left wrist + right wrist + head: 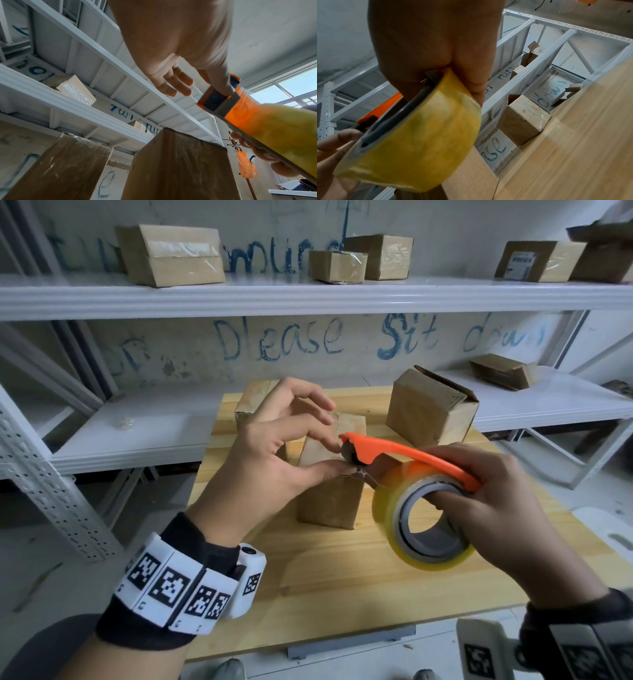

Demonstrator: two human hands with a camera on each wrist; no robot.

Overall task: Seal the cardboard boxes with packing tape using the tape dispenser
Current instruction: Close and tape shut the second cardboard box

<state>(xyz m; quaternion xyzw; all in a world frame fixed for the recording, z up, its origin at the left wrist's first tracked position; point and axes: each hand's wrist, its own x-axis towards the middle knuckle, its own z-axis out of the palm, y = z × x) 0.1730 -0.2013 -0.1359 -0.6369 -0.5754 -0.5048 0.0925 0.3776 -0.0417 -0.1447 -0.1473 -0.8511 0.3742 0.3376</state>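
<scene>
My right hand (pixel 486 501) grips an orange tape dispenser (pixel 411 453) loaded with a yellowish tape roll (pixel 387 508), fingers hooked through the roll's core. It is held in the air above the wooden table (pixel 342 577). My left hand (pixel 334 457) pinches the tape's free end at the dispenser's front roller with thumb and forefinger; the other fingers are spread. Right below stands a tall cardboard box (pixel 329 498), closed on top. A second box (pixel 251 402) stands behind it, half hidden by my left hand. A third box (pixel 431 412), with a raised flap, stands at the back right.
A white metal rack (pixel 308 296) runs behind the table. Its upper shelf carries several taped boxes (pixel 171 258). A flattened box (pixel 500 371) lies on the lower shelf at right. A white seat (pixel 603 529) is beside the table's right edge.
</scene>
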